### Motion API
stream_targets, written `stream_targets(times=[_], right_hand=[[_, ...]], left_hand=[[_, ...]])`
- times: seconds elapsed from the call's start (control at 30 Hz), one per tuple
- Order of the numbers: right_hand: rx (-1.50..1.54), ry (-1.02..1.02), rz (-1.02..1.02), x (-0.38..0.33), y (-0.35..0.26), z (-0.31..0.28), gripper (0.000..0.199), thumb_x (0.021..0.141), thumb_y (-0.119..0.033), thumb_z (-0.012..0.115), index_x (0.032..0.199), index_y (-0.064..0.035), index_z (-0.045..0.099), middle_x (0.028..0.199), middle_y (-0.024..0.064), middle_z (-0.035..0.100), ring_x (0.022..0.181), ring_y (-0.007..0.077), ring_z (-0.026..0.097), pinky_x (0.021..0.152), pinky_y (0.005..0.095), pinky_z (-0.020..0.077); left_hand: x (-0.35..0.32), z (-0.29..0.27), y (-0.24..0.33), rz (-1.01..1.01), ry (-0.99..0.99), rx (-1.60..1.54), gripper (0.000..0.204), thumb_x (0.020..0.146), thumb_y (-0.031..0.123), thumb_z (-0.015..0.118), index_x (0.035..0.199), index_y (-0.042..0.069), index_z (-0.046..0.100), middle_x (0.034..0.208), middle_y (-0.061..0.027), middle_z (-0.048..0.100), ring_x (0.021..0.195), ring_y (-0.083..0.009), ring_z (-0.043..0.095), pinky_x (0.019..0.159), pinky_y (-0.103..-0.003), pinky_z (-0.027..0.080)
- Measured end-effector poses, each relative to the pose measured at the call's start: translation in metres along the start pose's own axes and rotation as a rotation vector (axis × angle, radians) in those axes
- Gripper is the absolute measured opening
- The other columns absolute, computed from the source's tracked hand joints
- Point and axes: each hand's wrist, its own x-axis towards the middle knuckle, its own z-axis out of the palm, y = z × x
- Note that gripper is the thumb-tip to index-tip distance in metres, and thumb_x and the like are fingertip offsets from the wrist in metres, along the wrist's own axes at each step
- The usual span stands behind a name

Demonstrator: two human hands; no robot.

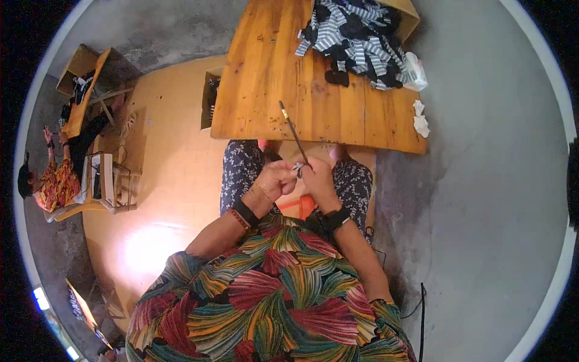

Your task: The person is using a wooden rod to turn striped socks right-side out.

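Near frame centre, left hand (pixel 275 180) pinches small grey piece (pixel 298 169); right hand (pixel 318 182) grips dark stick (pixel 294 133). Step seems work on piece; next move probably needs steady pinch.

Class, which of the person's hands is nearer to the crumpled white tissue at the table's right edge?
The right. The right hand sits below and to the left of the tissue in the picture; the left hand lies farther left, beyond the right hand.
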Motion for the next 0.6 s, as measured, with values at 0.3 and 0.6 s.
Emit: stream_targets(times=[0.3, 0.6], right_hand=[[0.668, -0.329, 0.539, -0.005, 0.007, -0.009, 0.013, 0.074, -0.010, 0.051, 0.063, -0.0040, 0.051, 0.054, -0.0020, 0.043, 0.040, 0.0106, 0.039, 0.038, 0.0259, 0.0307], [1.122, -0.428, 0.741, -0.019, -0.011, -0.014, 0.010, 0.080, -0.012, 0.050, 0.073, -0.0056, 0.046, 0.056, -0.0008, 0.040, 0.038, 0.0088, 0.035, 0.038, 0.0256, 0.0310]], left_hand=[[0.000, 0.003, 0.006, 0.186, 0.262, 0.366, 0.013, 0.068, 0.007, 0.066, 0.068, 0.006, 0.053, 0.064, -0.0044, 0.057, 0.052, -0.0127, 0.055, 0.047, -0.023, 0.046], [-0.010, 0.002, 0.016, 0.157, 0.322, 0.505, 0.018, 0.065, 0.004, 0.064, 0.065, 0.007, 0.047, 0.056, -0.0042, 0.054, 0.043, -0.0127, 0.052, 0.037, -0.023, 0.041]])
